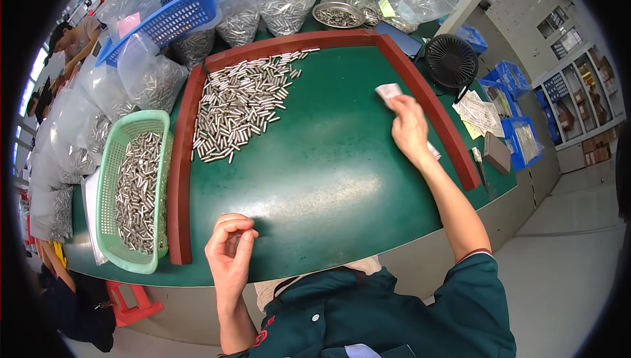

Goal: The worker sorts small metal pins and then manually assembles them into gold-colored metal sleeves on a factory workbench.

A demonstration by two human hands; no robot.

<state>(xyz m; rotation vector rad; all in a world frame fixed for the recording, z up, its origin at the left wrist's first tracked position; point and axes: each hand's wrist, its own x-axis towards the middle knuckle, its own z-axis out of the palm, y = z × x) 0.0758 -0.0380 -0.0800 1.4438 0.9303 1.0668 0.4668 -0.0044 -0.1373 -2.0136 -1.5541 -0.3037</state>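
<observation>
My right hand (pixel 410 131) is at the right side of the green tabletop (pixel 315 194), its fingers closed on a crumpled white cloth (pixel 388 91). Part of the cloth pokes out ahead of the fingers, and another white bit shows below the wrist. Near the table's front edge, my left hand (pixel 231 247) hovers with its fingers loosely curled toward the thumb. Nothing shows in it. A spread pile of small shiny metal pins (pixel 240 105) lies at the far left, inside a dark red wooden frame (pixel 289 44), away from both hands.
Left of the frame stands a green plastic basket (pixel 108 226) full of similar pins. Clear bags of metal parts (pixel 287 10) and a blue basket (pixel 187 13) line the back and left. A black fan (pixel 451 61), papers (pixel 480 113) and blue bins (pixel 524 141) are at the right.
</observation>
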